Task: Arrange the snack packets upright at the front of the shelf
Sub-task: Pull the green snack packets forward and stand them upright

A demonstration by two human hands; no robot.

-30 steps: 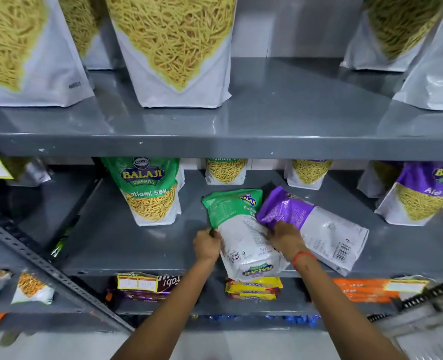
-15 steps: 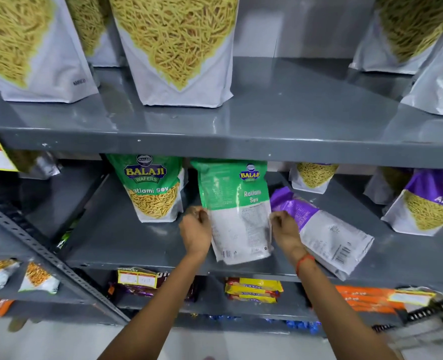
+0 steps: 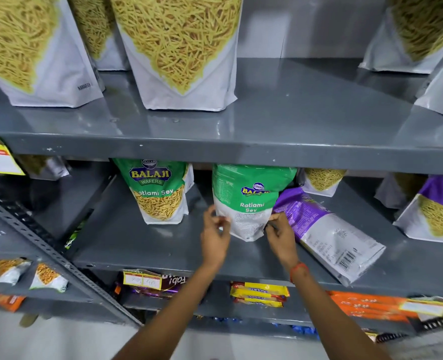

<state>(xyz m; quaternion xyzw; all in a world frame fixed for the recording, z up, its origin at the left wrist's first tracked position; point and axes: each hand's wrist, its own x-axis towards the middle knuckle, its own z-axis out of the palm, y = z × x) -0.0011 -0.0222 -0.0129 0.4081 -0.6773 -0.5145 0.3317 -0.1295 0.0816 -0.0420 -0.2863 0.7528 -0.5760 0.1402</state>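
A green Ratlami Sev packet point(image 3: 249, 203) stands upright on the grey middle shelf point(image 3: 137, 245), its back side facing me. My left hand point(image 3: 215, 235) pinches its lower left edge and my right hand point(image 3: 280, 235) pinches its lower right edge. To its left another green packet point(image 3: 160, 193) stands upright, front outward. Right of my right hand a purple packet point(image 3: 329, 237) lies flat on its face, its barcode end at the shelf's front edge. A second purple packet point(image 3: 436, 216) stands at the far right.
Large white sev pouches point(image 3: 178, 53) stand on the upper shelf point(image 3: 293, 118). Small sev packets point(image 3: 321, 180) sit at the back of the middle shelf. Yellow point(image 3: 259, 294) and orange point(image 3: 366, 305) biscuit packs fill the lower shelf. A slanted metal upright point(image 3: 46, 248) borders the left.
The green packet went from lying flat to lifted, and now stands upright further back on the shelf. Both hands slid down to its lower edges.
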